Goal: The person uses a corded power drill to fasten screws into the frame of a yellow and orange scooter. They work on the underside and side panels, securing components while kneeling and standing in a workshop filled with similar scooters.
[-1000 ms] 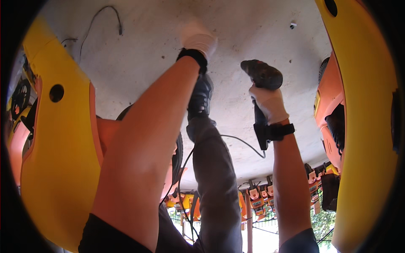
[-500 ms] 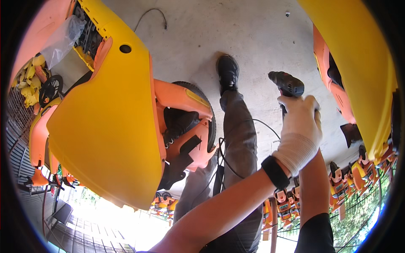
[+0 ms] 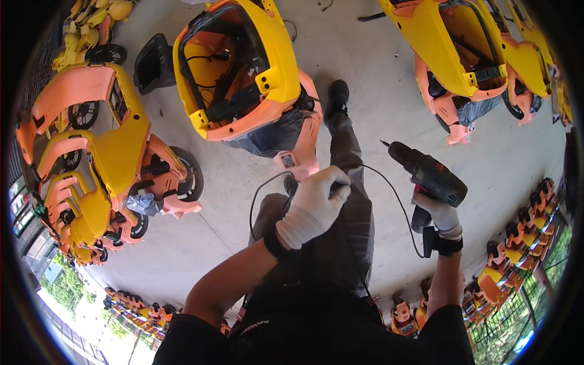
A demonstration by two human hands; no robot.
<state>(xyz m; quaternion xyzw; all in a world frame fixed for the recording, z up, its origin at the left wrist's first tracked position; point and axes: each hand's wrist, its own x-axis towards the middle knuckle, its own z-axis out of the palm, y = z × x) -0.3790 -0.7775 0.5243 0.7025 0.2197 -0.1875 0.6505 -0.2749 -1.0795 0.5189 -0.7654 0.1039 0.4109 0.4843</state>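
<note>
My right hand, in a white knit glove, grips the handle of a dark cordless drill. A thin bit points from the drill toward the upper left. In front of my body, my left hand is gloved too, with its fingers curled closed. Whatever they hold, if anything, is hidden. Ahead of that hand stands a yellow and orange scooter body. Its top is an open cavity with loose black wires inside. Dark sheeting hangs below its rim.
More yellow and orange scooter bodies stand in a row at the left, and others at the upper right. A black bin-like part lies on the concrete floor. Thin cables run to my wristbands.
My left hand has come away from beside my right hand and moved left. The drill is now nearer my body. My view has shifted, bringing the scooter's open top into sight.
</note>
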